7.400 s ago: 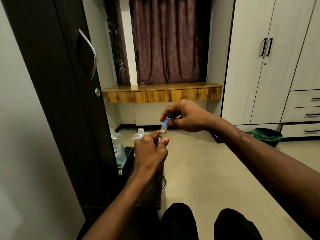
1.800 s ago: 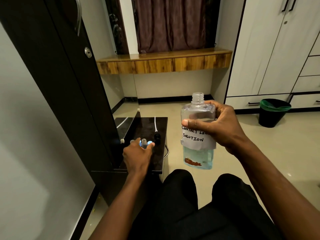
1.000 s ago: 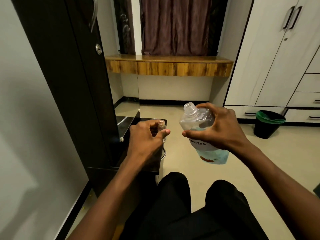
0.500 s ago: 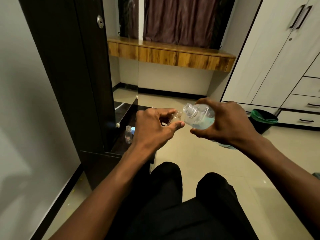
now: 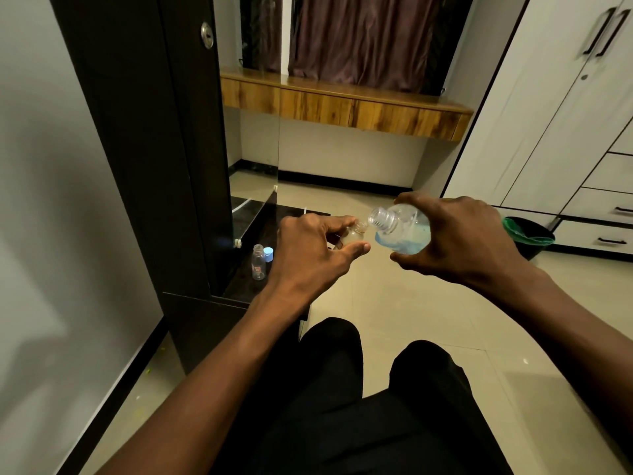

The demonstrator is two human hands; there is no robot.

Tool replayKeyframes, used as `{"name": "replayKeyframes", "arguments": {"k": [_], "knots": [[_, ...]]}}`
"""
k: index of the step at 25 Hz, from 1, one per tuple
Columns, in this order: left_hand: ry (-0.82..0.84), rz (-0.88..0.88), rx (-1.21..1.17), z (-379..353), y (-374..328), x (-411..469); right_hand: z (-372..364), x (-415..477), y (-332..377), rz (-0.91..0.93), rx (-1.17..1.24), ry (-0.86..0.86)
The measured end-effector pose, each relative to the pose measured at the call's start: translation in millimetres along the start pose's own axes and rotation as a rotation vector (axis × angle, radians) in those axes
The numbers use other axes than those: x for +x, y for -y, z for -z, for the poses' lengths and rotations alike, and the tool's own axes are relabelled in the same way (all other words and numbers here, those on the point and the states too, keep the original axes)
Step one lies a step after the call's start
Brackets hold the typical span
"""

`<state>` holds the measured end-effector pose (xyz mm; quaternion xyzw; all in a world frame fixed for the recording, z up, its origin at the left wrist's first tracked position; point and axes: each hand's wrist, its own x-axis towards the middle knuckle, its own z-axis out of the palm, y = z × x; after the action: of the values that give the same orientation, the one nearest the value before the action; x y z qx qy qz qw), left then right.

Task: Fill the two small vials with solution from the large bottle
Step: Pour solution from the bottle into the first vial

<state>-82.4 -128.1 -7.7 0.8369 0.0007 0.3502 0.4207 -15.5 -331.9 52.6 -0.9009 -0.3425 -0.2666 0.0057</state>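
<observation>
My right hand [image 5: 459,238] grips the large clear bottle [image 5: 399,229], uncapped and tipped leftward, with pale blue solution pooled inside. Its threaded neck sits right beside the mouth of a small open vial [image 5: 356,232] pinched between the thumb and fingers of my left hand [image 5: 308,252]. Both are held in the air above the floor, in front of my knees. The second small vial [image 5: 258,267] stands upright and uncapped on the low black cabinet top [image 5: 246,286], with a blue cap [image 5: 268,252] next to it.
A tall dark wardrobe door [image 5: 147,132] with a mirror stands at the left. A wooden shelf [image 5: 342,108] runs under the curtain behind. White cupboards [image 5: 565,114] and a black bin with a green liner [image 5: 529,234] are at the right. My legs in dark trousers [image 5: 342,406] fill the bottom.
My right hand has lifted the large bottle and tipped it over to the left. My left hand picked one vial off the cabinet and raised it to the bottle's neck.
</observation>
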Motion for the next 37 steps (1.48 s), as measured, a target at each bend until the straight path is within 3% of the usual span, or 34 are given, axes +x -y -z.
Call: {"name": "replayKeyframes", "arguments": {"k": [37], "knots": [[-0.003, -0.079, 0.063, -9.0, 11.5, 0.5, 8.6, 12.8, 2.7, 0.094, -0.306, 0.067]]}}
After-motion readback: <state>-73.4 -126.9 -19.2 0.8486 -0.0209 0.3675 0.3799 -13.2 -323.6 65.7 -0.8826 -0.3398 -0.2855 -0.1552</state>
